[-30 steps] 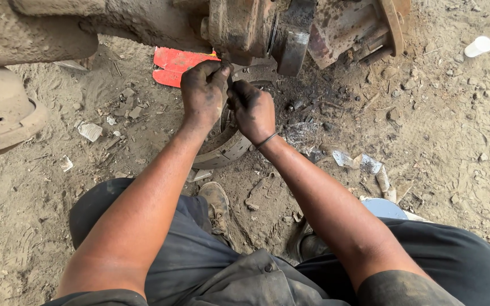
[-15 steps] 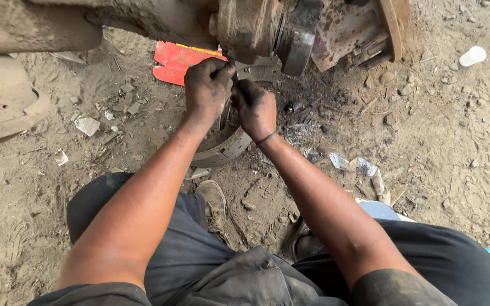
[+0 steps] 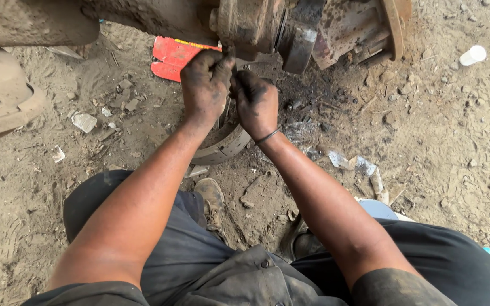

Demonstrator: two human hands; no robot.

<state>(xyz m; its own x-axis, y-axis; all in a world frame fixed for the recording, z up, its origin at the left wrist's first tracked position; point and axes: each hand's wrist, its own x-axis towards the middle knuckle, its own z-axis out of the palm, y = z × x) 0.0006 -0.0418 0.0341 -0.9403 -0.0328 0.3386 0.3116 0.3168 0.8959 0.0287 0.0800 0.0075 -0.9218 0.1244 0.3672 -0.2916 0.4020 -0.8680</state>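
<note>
a rusty, mud-caked axle hub [image 3: 290, 28] hangs over the sandy ground [image 3: 438, 147], raised so its underside is reachable. below it a curved grey brake shoe [image 3: 225, 148] lies flat in the dirt, beside a torn red card [image 3: 171, 56]. the grease-black left hand [image 3: 205, 85] and right hand [image 3: 256, 102] meet just under the hub, fingers pinched closed on some small part there, too hidden to identify.

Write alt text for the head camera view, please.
Two greasy hands, left hand and right hand, work together at a rusty axle hub above sandy ground. A curved brake shoe lies below them, a red card behind.
</note>
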